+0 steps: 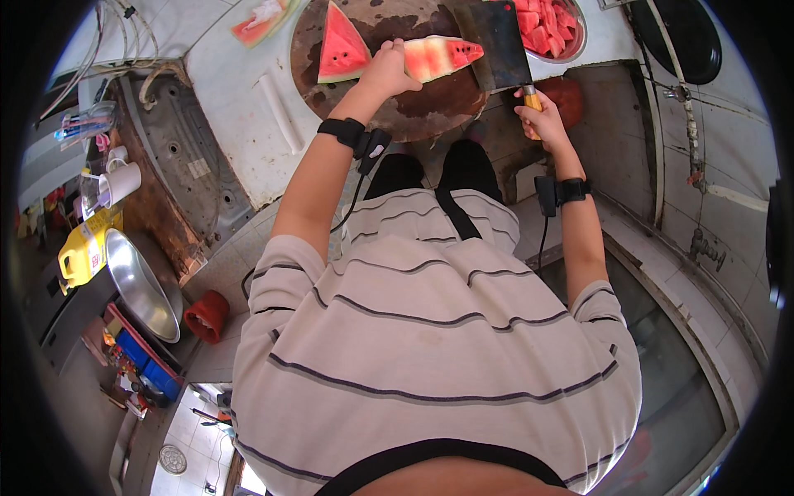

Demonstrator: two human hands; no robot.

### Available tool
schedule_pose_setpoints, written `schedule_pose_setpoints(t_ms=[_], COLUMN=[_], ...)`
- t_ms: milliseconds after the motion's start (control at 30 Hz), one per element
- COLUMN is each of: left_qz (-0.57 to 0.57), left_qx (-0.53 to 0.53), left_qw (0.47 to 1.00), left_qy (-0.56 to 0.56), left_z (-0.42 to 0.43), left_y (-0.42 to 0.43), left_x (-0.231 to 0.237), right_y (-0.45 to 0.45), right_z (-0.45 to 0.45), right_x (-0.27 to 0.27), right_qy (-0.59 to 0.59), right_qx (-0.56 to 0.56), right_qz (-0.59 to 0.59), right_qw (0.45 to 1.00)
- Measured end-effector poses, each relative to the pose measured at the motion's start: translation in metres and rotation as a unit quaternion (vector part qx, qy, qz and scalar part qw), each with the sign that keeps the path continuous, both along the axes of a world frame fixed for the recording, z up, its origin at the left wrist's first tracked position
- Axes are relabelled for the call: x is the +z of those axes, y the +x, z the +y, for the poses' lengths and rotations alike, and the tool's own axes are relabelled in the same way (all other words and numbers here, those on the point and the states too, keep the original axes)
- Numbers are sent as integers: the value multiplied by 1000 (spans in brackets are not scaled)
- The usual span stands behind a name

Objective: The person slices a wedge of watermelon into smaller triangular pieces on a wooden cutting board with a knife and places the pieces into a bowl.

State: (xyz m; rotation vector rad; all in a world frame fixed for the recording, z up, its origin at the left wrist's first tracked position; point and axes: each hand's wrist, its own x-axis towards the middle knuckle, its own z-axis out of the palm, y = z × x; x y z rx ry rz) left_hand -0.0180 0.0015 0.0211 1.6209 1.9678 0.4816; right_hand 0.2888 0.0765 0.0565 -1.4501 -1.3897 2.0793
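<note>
My left hand [392, 69] rests on a partly trimmed watermelon piece [434, 59], gripping its left end; pale rind shows along it and red flesh remains at the right tip. Under it is a round wooden chopping board [397, 121] with dark wet patches. My right hand [538, 115] grips the wooden handle of a cleaver [496, 46], whose broad dark blade lies over the board's right side, close to the piece's tip. A triangular watermelon wedge [341, 49] sits on the board to the left of my left hand. Cut watermelon chunks [544, 26] fill a metal bowl [578, 46] beyond the blade.
A watermelon rind with crumpled white stuff [263, 22] and a white plastic strip [279, 115] lie on the white counter [248, 142] at left. Below the counter's right part is a red container [566, 102]. Pipes [688, 118] run along the right wall.
</note>
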Motion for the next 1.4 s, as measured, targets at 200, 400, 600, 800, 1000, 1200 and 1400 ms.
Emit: schedule_pose_setpoints(t_ms=[200, 400, 600, 800, 1000, 1200, 1400], left_qz=[0, 0, -9, -22, -55, -54, -64], left_qx=[-7, -4, 62, 81, 79, 79, 82], left_qw=[1000, 1000, 998, 996, 995, 993, 991], left_qy=[-10, -17, -22, -9, 27, 73, 81], left_z=[1, -3, -12, -15, -16, -19, -17], left_y=[-2, 4, 20, 23, 25, 28, 29], left_x=[2, 12, 13, 10, 9, 1, 0], right_y=[9, 5, -14, -28, -44, -55, -63], right_z=[17, 17, -9, -32, -54, -58, -59], right_x=[8, 20, 34, 53, 48, 42, 35], right_qy=[-11, 39, 211, 429, 487, 480, 536], right_qx=[39, 57, -3, -20, 15, 39, 59], right_qz=[-7, -33, -137, -208, -253, -287, -316], right_qw=[999, 997, 968, 879, 835, 828, 781])
